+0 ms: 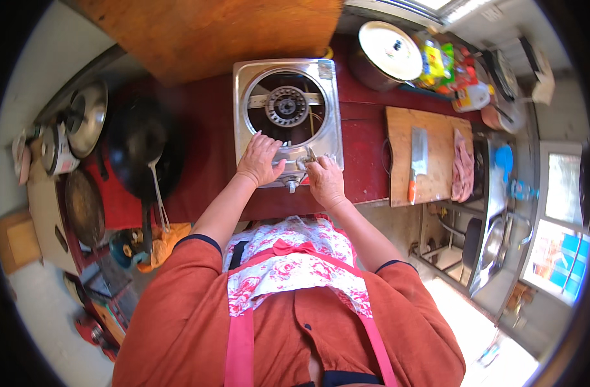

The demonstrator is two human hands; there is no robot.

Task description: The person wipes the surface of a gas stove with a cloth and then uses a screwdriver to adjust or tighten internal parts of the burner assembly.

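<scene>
Stove point(286, 105): silver, round-holed top, left of the chopping board point(440, 138).
Left hand point(263, 159): fingers loosely spread on the stove's front edge.
Right hand point(325, 177): curled there; can't say if it grasps anything.

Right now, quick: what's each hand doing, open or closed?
Left hand: open, fingers spread at the metal stove's near edge.
Right hand: fingers curled at that same edge; whether it grips anything can't be told.

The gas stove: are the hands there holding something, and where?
The left hand touches the front of the single-burner gas stove. A small greyish shape shows by the right hand; whether it is held, and where, cannot be told.
</scene>
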